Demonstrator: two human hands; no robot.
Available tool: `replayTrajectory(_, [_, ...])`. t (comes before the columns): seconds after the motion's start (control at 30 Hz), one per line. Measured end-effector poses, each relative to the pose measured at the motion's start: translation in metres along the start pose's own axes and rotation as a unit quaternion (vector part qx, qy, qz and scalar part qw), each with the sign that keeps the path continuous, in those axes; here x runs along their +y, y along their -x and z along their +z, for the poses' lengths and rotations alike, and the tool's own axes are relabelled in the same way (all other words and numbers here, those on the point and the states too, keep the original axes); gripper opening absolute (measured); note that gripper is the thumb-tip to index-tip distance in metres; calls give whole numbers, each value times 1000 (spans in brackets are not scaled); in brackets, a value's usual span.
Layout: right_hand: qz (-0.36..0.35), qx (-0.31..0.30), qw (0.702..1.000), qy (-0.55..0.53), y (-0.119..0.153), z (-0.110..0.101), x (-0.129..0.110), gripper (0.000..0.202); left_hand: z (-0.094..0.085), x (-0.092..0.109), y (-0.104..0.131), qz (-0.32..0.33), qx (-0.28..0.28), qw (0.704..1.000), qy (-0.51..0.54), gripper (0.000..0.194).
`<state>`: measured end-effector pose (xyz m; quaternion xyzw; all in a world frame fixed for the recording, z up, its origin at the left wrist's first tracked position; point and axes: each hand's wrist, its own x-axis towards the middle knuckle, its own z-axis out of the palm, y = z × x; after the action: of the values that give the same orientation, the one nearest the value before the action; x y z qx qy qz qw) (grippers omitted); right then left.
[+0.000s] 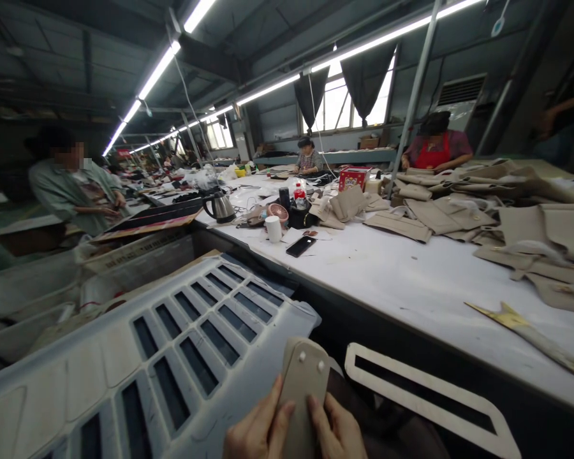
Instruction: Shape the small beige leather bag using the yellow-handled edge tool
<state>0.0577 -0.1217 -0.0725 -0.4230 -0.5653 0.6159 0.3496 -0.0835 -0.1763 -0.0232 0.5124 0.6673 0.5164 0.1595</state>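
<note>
- Bottom centre of the frame: the left hand [256, 432] is curled onto the beige tab piece [302, 389], thumb pressed along its left edge, fingers closed against it.
- The right hand [337, 432] matches it on the other side, thumb flat on the piece's lower right face, grip closed on it too.
- The tab piece stands nearly upright between the two hands, long axis running bottom to top of the frame, rounded end up and leaning slightly right, with two small pale studs near that top end.
- Just right of it lies a long flat cream frame [425, 398] with a dark slot, slanting toward the lower right.
- Left of the hands sits a grey slotted plastic crate [138, 376].
- Both wrists and the tab's lower end are cut off by the bottom edge; the left hand's fingers behind the piece cannot be seen.
- At right, the white table [387, 274] carries a black phone [300, 246].
</note>
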Motion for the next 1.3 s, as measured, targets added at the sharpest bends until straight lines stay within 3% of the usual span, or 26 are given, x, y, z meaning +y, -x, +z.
replayTrajectory(0.27, [-70, 95, 984, 136, -3, 1, -33, 56, 3, 16, -24, -42, 1, 999, -11, 36])
replayTrajectory(0.47, [-129, 165, 950, 231, -11, -11, -52, 54, 20, 19, -28, -90, 12, 995, 29, 45])
replayTrajectory(0.63, [-144, 143, 936, 289, -8, -26, -56, 49, 36, 19, -24, -114, 21, 992, 52, 44])
replayTrajectory(0.97, [-126, 159, 934, 293, 5, -42, -43, 50, 57, 13, -19, -99, -16, 994, 36, 48])
replayTrajectory(1.03, [-131, 156, 941, 269, 7, -45, -45, 46, 59, 11, -19, -111, -24, 992, 49, 48])
replayTrajectory(1.17, [-156, 209, 947, 188, 9, -48, -48, 38, 60, 9, -18, -125, -40, 990, 56, 47])
replayTrajectory(1.3, [-114, 198, 960, 161, 8, -52, -50, 38, 64, 15, -18, -95, -52, 993, 50, 43])
